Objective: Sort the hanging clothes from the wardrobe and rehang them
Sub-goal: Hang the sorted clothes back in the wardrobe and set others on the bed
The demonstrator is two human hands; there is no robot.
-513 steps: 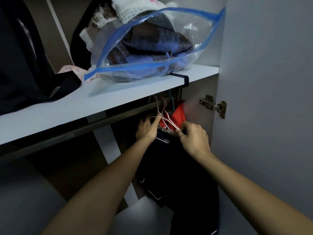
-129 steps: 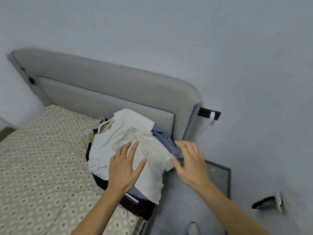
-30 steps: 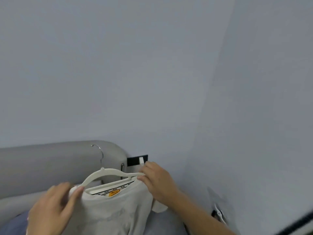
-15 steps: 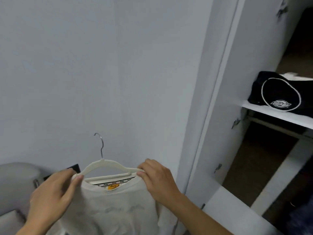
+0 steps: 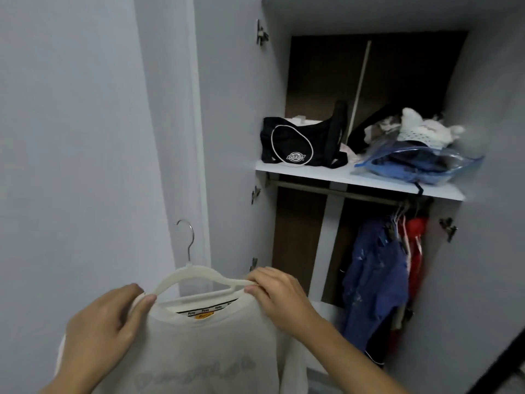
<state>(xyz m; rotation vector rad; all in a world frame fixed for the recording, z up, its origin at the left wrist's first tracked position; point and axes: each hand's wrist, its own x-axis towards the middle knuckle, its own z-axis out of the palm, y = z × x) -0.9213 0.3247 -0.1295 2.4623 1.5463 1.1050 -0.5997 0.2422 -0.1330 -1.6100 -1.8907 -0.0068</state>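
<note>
From the head camera, the left hand [image 5: 99, 331] pinches one shoulder of the white T-shirt [image 5: 204, 345] and the right hand [image 5: 277, 294] pinches the other, fingers curled over cloth and white hanger [image 5: 199, 278] alike, the shirt up in front of the open wardrobe [image 5: 235, 137]. The rail [image 5: 335, 191] under the shelf [image 5: 341, 177] is bare on the left, with blue and red clothes [image 5: 377, 268] bunched far right. Best, I'd say, to free one hand for the upright hook [image 5: 187, 237], lift it over the rail's bare stretch, and keep the collar centred.
</note>
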